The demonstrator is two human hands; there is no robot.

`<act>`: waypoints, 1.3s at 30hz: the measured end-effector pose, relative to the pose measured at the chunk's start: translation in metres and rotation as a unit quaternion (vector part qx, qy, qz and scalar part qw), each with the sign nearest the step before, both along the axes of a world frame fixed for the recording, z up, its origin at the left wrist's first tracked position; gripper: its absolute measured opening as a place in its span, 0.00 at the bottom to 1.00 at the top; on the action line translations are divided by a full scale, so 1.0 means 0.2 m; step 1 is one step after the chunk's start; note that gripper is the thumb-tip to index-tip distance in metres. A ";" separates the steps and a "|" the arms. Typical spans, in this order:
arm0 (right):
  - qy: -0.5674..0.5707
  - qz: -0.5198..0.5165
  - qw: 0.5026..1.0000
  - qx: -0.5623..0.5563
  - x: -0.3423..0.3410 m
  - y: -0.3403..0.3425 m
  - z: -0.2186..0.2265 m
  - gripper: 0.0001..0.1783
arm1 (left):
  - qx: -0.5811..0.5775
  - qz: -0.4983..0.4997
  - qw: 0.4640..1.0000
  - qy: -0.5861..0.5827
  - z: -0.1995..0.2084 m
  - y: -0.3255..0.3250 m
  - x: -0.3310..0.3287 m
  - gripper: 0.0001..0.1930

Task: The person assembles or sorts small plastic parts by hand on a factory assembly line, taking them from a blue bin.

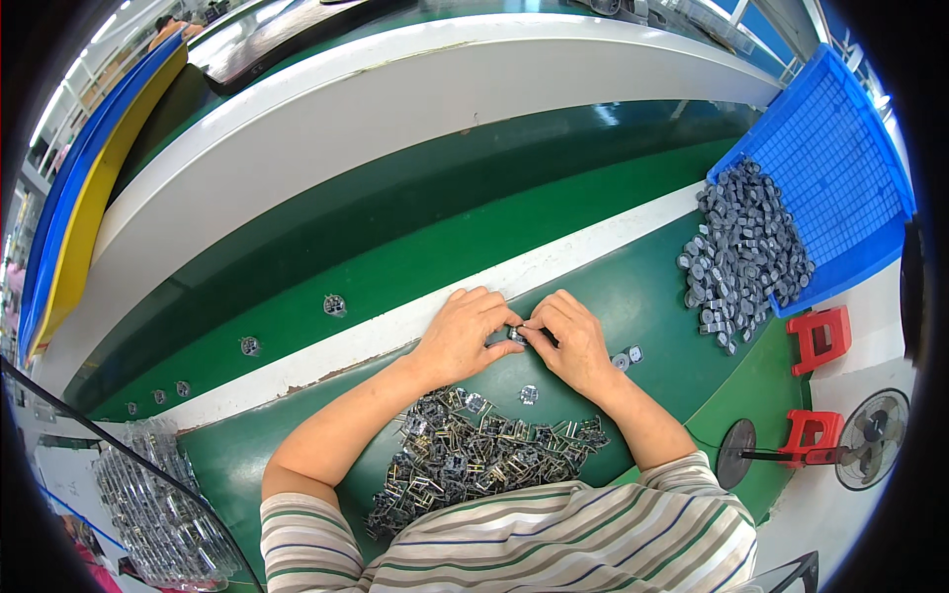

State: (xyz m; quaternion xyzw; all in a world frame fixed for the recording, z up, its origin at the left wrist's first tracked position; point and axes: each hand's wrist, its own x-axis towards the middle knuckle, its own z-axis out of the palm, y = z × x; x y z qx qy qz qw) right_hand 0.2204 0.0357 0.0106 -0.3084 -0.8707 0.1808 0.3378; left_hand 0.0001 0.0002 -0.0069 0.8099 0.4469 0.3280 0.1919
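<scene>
My left hand (463,334) pinches a small silver-and-dark part (517,335) between thumb and fingertips, just above the green worktop. From the other side, my right hand (571,341) has its thumb and forefinger closed at the same part; whether it also grips a second small piece is hidden by the fingers. Between my forearms lies a heap of small electronic assemblies (474,450) with metal pins. One loose assembly (529,395) sits apart from the heap. Beside my right hand are a few small grey caps (627,358).
A blue basket (840,158) tips a pile of grey caps (746,247) onto the worktop at right. Beyond a white ledge (435,302), several assemblies (334,305) sit on a green belt. Stacked clear trays (158,504), red stools (820,338) and a fan (874,440) stand around.
</scene>
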 end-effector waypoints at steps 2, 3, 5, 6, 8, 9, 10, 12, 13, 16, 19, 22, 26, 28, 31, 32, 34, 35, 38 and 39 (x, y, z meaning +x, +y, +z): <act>0.002 -0.004 1.000 -0.014 0.01 0.00 -0.01 0.12 | -0.021 0.000 1.000 0.007 0.00 0.00 0.00 0.18; 0.003 -0.006 1.000 -0.028 0.01 0.00 -0.01 0.12 | -0.020 -0.001 1.000 0.007 0.01 0.00 0.00 0.18; 0.007 -0.021 0.996 -0.088 0.02 0.00 0.02 0.12 | -0.011 0.004 1.000 -0.016 0.02 0.00 0.01 0.18; 0.010 -0.034 0.988 -0.148 0.03 0.00 0.04 0.13 | -0.011 0.005 1.000 -0.015 0.02 0.00 0.01 0.18; -0.043 -0.005 0.964 -0.261 0.09 0.02 0.14 0.15 | -0.046 0.015 0.997 -0.061 0.04 0.00 -0.01 0.16; -0.097 0.018 0.924 -0.368 0.12 0.04 0.17 0.16 | -0.045 0.018 0.997 -0.061 0.04 0.00 -0.01 0.16; -0.098 0.020 0.925 -0.367 0.13 0.04 0.17 0.16 | -0.057 0.038 0.992 -0.108 0.03 0.02 -0.03 0.15; -0.112 0.253 0.931 -0.239 0.14 0.04 0.15 0.18 | -0.069 0.057 0.984 -0.156 0.02 0.06 -0.07 0.14; -0.097 0.286 0.932 -0.202 0.13 0.03 0.14 0.15 | -0.051 0.116 0.980 -0.155 0.03 0.09 -0.10 0.14; -0.134 0.289 0.926 -0.202 0.12 0.02 0.13 0.10 | -0.046 0.226 0.967 -0.105 0.01 0.14 -0.22 0.14; -0.111 0.213 0.928 -0.285 0.09 0.00 0.16 0.05 | -0.014 0.294 0.955 -0.036 -0.03 0.14 -0.27 0.17; -0.026 0.064 0.973 -0.220 0.08 0.00 0.11 0.05 | -0.009 0.324 0.946 -0.014 0.09 0.09 -0.20 0.22; -0.010 -0.040 0.994 -0.102 0.10 0.07 0.02 0.05 | -0.117 0.186 0.968 0.125 0.33 -0.02 -0.06 0.24; -0.004 -0.039 0.992 -0.118 0.09 0.07 0.01 0.05 | -0.190 0.115 0.957 0.189 0.33 -0.07 -0.04 0.21; -0.022 -0.034 0.993 -0.106 0.07 0.05 0.03 0.06 | -0.157 0.027 0.980 0.119 0.20 -0.06 -0.03 0.18; -0.025 -0.032 0.994 -0.099 0.06 0.05 0.05 0.06 | -0.156 0.027 0.980 0.119 0.16 -0.05 -0.03 0.18; -0.030 -0.030 0.995 -0.093 0.06 0.04 0.04 0.07 | -0.046 0.002 0.998 0.031 0.11 -0.03 -0.01 0.21; -0.027 -0.028 0.995 -0.090 0.07 0.05 0.02 0.07 | -0.046 0.002 0.998 0.031 0.09 -0.03 -0.01 0.21; -0.019 -0.044 0.994 -0.103 0.09 0.06 0.00 0.06 | -0.036 -0.005 0.999 -0.022 0.09 -0.01 -0.01 0.25; -0.013 -0.059 0.991 -0.118 0.09 0.06 0.00 0.06 | -0.035 -0.036 0.999 -0.009 0.09 0.00 -0.03 0.27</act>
